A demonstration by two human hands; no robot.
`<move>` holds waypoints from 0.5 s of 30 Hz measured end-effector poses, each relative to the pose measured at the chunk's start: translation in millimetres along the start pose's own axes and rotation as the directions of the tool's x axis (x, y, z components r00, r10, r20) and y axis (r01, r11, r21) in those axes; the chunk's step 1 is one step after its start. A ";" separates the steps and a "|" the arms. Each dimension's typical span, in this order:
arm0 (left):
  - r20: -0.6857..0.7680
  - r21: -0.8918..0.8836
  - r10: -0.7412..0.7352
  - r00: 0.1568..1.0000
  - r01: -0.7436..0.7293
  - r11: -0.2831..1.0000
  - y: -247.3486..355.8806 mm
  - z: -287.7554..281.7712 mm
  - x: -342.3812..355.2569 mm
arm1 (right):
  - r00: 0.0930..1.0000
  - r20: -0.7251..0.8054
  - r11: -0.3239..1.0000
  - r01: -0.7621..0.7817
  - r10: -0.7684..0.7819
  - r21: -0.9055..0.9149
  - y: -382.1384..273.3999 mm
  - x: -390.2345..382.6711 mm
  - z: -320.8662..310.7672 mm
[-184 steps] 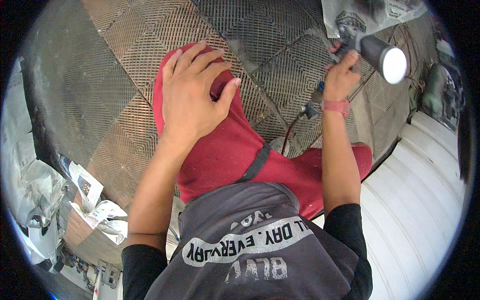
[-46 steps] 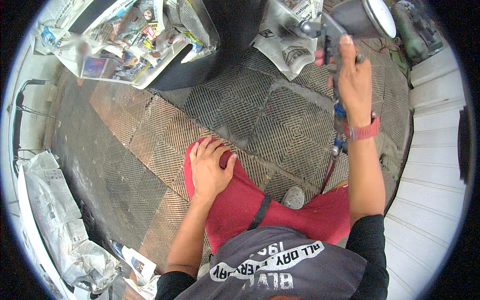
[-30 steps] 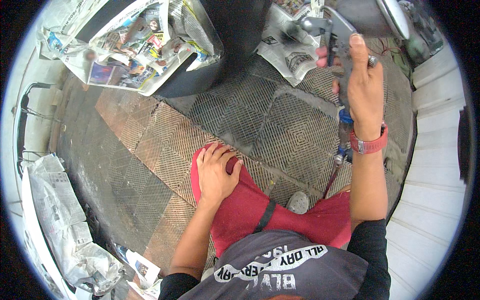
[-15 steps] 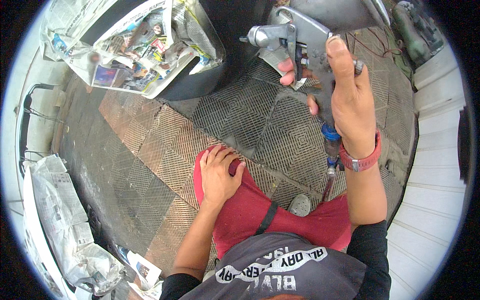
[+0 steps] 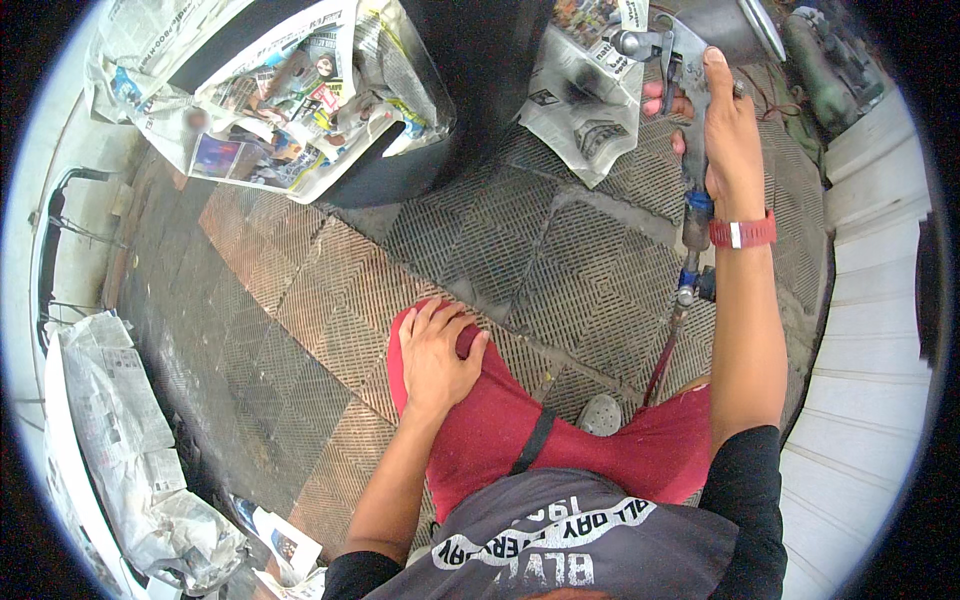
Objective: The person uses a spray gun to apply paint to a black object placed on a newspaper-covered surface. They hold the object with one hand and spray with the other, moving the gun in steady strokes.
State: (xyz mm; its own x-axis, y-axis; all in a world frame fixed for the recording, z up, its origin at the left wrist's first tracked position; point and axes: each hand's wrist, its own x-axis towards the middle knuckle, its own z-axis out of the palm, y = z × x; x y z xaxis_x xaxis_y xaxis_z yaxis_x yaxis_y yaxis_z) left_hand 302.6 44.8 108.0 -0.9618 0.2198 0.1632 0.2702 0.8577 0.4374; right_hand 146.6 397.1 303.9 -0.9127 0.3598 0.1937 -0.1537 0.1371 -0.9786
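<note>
My right hand [image 5: 735,155] is closed round the handle of a metal spray gun [image 5: 694,150] at the upper right, fingers curled by its trigger. The gun's nozzle end points left, in front of a hanging newspaper sheet [image 5: 587,115]. A large silver paint cup [image 5: 722,28] shows at the gun's top. From the blue-ringed fitting under the handle, a reddish hose [image 5: 664,358] runs down behind my leg. My left hand [image 5: 440,360] lies on my red-trousered knee, fingers stretched out and holding nothing.
A big black curved panel [image 5: 490,110], partly covered with newspaper [image 5: 300,110], stands at the top. More papered parts [image 5: 125,400] lie at the lower left. Dark and tan grid tiles [image 5: 330,270] cover the floor. A white ribbed wall [image 5: 850,420] runs along the right.
My right hand has moved the spray gun to the right and farther away, uncovering more of the hanging newspaper sheet. My left hand stays on the knee.
</note>
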 end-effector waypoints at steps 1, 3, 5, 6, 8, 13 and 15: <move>-0.001 -0.001 0.001 1.000 -0.001 1.000 -0.9 -0.2 -0.2 | 1.000 -0.015 1.000 -0.012 0.012 -0.005 6.0 7.4 -3.5; 0.001 0.002 -0.001 1.000 0.001 1.000 -1.3 -1.5 -0.6 | 0.999 -0.034 0.999 -0.025 0.024 -0.026 20.2 22.5 -9.2; 0.007 0.011 -0.008 1.000 0.008 1.000 -0.2 -3.8 -1.3 | 0.998 -0.064 0.998 -0.025 0.021 -0.056 34.0 36.2 -10.2; -0.002 0.011 -0.003 1.000 0.003 1.000 1.6 -4.1 -1.1 | 0.996 -0.088 0.997 -0.020 0.013 -0.078 39.3 42.0 -12.1; -0.018 0.012 0.004 1.000 -0.004 1.000 4.8 -4.5 -1.2 | 0.994 -0.103 0.994 0.023 -0.034 -0.105 45.2 46.9 -15.8; 0.018 0.040 -0.016 1.000 0.016 0.999 4.5 -8.7 -5.8 | 0.995 -0.027 0.971 -0.083 0.092 0.226 59.7 61.7 -18.3; 0.034 0.043 -0.027 0.999 0.026 0.999 4.3 -9.2 -6.8 | 0.975 -0.009 0.912 -0.204 0.222 0.356 64.2 65.2 -16.5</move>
State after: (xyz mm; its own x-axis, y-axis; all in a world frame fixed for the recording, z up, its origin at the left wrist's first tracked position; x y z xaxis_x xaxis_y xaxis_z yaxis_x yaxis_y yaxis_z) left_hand 310.7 42.8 116.9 -0.9697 0.2118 0.1214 0.2432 0.8823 0.4030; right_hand 83.4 444.6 254.9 -0.9205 0.3897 -0.0277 -0.0884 -0.2770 -0.9568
